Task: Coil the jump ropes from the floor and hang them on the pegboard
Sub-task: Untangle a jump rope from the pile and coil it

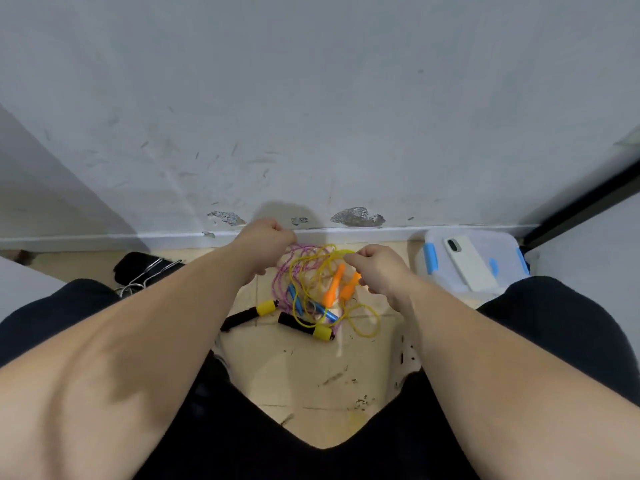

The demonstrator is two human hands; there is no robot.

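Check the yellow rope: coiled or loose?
Loose. The yellow rope sprawls in uneven loops, tangled with the pink rope on the floor; the right hand pinches one strand.

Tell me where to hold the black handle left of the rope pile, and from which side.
Take the black handle by its foam shaft, from above and the left. It lies flat on the floor, and only its yellow collar end meets the tangled ropes; the shaft lies free.

Flat, cool indoor light leaves soft grey shadows on the scuffed wall and between the forearms, as the wide lens bows the baseboard, swells the near edges and renders everything slightly soft.
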